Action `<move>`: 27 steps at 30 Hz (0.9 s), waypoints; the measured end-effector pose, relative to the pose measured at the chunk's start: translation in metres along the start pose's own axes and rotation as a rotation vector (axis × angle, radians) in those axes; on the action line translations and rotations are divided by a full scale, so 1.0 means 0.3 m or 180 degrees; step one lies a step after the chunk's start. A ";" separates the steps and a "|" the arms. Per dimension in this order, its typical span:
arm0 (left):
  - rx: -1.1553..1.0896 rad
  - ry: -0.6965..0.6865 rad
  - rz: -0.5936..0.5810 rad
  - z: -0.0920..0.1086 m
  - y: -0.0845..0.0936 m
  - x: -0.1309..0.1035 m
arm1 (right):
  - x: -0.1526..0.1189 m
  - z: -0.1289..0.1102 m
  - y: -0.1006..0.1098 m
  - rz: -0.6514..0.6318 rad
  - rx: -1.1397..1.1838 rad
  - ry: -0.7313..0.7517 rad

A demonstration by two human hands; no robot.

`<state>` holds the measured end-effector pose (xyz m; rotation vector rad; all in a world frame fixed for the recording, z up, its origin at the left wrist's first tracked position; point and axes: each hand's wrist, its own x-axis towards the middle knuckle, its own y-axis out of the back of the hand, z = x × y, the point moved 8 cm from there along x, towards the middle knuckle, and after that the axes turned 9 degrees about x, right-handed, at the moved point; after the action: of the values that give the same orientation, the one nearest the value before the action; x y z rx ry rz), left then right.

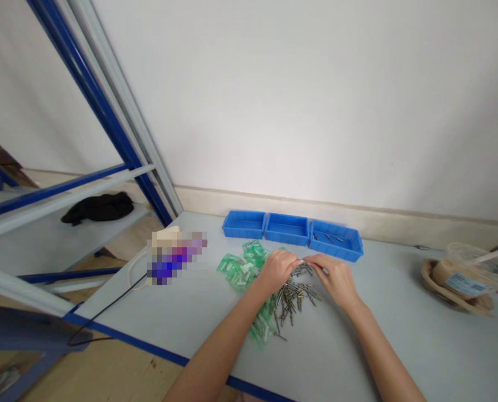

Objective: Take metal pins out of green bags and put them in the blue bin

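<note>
My left hand is closed, its thumb and fingertips pinched together beside my right hand. Between the two sets of fingertips is a small pale item, too small to name. My right hand is also closed, and the grey end of a slim metal bit sticks out of it. Under and in front of the hands lies a loose pile of metal bits, some grey and some brass-coloured. Small green plastic bags are heaped left of the pile, partly hidden by my left hand and forearm.
Three blue bins stand along the wall: left bin, middle bin and right bin, which holds a few bits. A lidded plastic tub sits at right. A blurred-out item with a black cable is at left.
</note>
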<state>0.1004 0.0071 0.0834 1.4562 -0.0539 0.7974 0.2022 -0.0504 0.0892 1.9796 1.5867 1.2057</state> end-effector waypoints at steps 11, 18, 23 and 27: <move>-0.0212 0.0139 -0.0028 -0.007 -0.002 -0.001 | -0.001 -0.011 -0.013 -0.0078 -0.0312 0.0116; -0.0292 0.0246 0.0019 -0.021 -0.005 -0.005 | -0.001 0.029 -0.017 -0.0032 -0.0199 -0.0275; -0.0295 0.0244 0.0147 -0.025 0.003 -0.007 | 0.000 0.012 -0.033 -0.0261 -0.0123 -0.0173; -0.0201 0.0111 0.0093 -0.014 0.005 -0.005 | 0.000 0.021 -0.036 -0.0269 -0.0123 -0.0257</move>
<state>0.0966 0.0099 0.0832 1.3843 -0.0733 0.8378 0.2003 -0.0452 0.0779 1.8927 1.5788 1.1021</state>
